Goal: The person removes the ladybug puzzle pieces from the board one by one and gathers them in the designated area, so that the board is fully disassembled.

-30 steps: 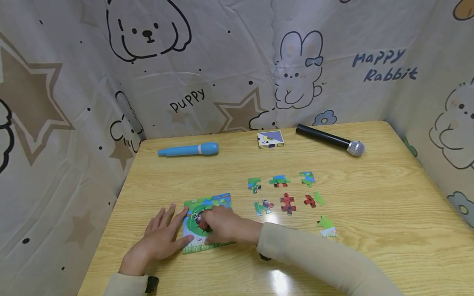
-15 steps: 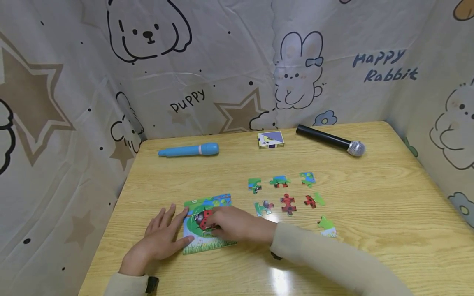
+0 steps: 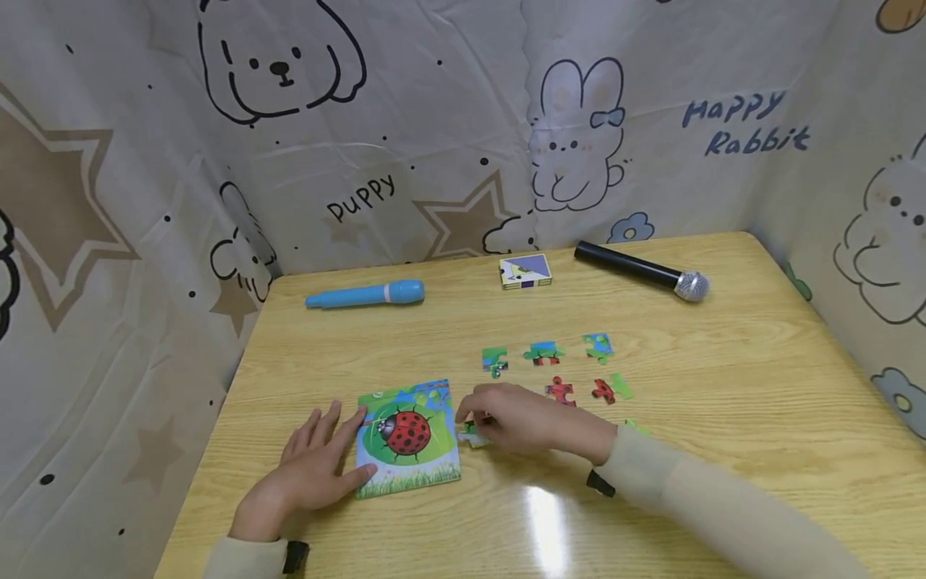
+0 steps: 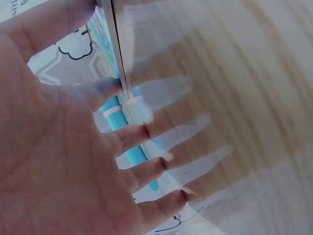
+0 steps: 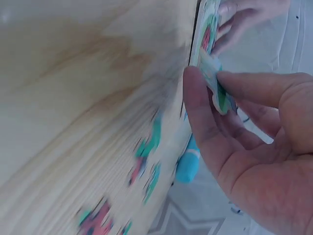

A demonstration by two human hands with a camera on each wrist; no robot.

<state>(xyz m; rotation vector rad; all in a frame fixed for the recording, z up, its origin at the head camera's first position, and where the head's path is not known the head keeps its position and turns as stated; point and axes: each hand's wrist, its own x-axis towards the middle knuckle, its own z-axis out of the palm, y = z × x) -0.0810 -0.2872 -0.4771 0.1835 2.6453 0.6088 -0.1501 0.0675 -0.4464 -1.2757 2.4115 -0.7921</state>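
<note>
A square puzzle board (image 3: 407,432) with a ladybug picture lies on the wooden table. My left hand (image 3: 307,474) rests beside it, fingers spread, with index fingertip and thumb at its left edge. In the left wrist view, the fingers of the left hand (image 4: 63,142) lie straight and hold nothing. Just right of the board, my right hand (image 3: 524,422) pinches a green and white jigsaw piece (image 3: 473,437) between thumb and fingers. The right wrist view shows this jigsaw piece (image 5: 215,85) tilted between the fingertips of the right hand (image 5: 254,142).
Loose jigsaw pieces (image 3: 544,352) lie in rows right of the board; the right hand and forearm partly cover the nearer ones. Along the table's back lie a blue toy microphone (image 3: 369,294), a small card box (image 3: 525,272) and a black microphone (image 3: 640,269). A printed curtain (image 3: 448,121) surrounds the table.
My right hand has moved right, off the board, with the jigsaw piece pinched in it, uncovering the whole ladybug. The left hand stays at the board's left edge.
</note>
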